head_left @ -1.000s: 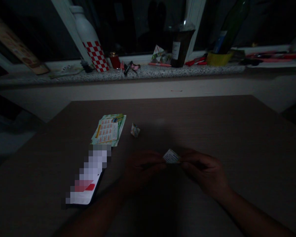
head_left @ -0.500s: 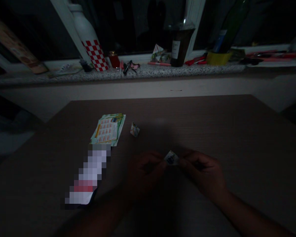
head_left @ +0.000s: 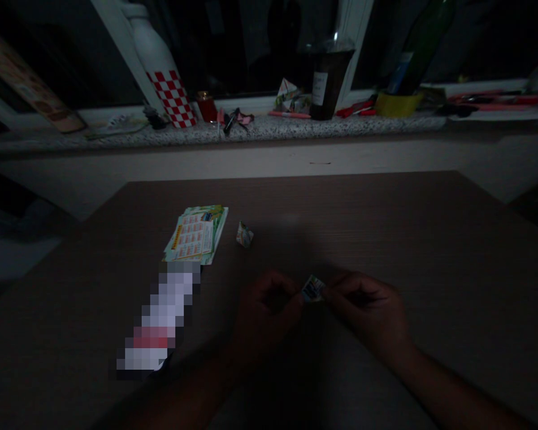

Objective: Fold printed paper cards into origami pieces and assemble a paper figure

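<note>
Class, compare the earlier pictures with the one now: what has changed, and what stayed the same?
The small folded paper now shows a darker printed face instead of the pale one lined with text. The left hand has edged slightly toward the right hand; neither has visibly let go. The paper stack and the loose folded piece stayed put.

Lighting is dim throughout; the panes read near black. Left hand and right hand are underexposed, with heavy shadow between the forearms. Print on the paper is illegible. Faint sheen marks the table; glare touches the cup. Pixelation masks the phone.
</note>
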`<action>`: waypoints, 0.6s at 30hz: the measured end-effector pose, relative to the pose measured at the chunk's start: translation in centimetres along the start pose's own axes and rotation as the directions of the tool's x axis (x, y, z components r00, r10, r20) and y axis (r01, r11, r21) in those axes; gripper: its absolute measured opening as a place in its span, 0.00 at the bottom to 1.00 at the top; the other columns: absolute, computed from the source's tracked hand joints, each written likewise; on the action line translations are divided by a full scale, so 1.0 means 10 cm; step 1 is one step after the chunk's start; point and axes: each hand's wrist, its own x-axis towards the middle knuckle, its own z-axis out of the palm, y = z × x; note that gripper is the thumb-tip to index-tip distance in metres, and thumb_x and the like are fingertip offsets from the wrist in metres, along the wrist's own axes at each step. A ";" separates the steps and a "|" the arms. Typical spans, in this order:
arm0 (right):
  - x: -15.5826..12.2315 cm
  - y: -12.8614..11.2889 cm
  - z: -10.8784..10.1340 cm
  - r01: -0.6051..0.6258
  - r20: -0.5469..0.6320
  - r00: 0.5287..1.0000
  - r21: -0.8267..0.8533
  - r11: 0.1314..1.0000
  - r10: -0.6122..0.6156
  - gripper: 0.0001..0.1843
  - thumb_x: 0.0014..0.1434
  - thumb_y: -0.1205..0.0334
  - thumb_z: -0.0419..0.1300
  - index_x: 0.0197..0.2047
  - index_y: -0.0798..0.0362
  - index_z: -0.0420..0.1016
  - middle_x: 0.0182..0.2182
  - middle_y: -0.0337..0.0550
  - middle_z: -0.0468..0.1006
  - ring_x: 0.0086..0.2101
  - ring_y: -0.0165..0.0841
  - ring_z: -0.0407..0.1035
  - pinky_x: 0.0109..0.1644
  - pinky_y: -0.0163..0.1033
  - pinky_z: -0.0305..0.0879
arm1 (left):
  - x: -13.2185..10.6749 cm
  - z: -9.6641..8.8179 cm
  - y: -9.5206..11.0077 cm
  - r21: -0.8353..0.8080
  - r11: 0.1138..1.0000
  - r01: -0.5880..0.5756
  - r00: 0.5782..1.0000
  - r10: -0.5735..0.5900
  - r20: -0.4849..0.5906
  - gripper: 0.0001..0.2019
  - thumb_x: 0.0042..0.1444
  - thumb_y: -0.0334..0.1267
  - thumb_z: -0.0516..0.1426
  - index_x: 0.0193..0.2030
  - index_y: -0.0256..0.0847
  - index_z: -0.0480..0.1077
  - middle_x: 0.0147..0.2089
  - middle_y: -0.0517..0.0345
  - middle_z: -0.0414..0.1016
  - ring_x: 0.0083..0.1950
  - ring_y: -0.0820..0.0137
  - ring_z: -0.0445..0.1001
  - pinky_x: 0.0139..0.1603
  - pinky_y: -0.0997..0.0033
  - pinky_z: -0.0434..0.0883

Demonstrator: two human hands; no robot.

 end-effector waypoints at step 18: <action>0.02 0.02 -0.04 0.142 0.228 0.965 -0.029 0.989 -0.132 0.09 0.49 0.68 0.67 0.22 0.54 0.72 0.22 0.40 0.78 0.23 0.29 0.72 0.25 0.32 0.67 | 0.10 -0.08 -0.03 -0.042 0.984 0.171 0.968 -0.160 0.192 0.07 0.51 0.38 0.62 0.29 0.35 0.75 0.26 0.60 0.72 0.26 0.77 0.67 0.27 0.79 0.63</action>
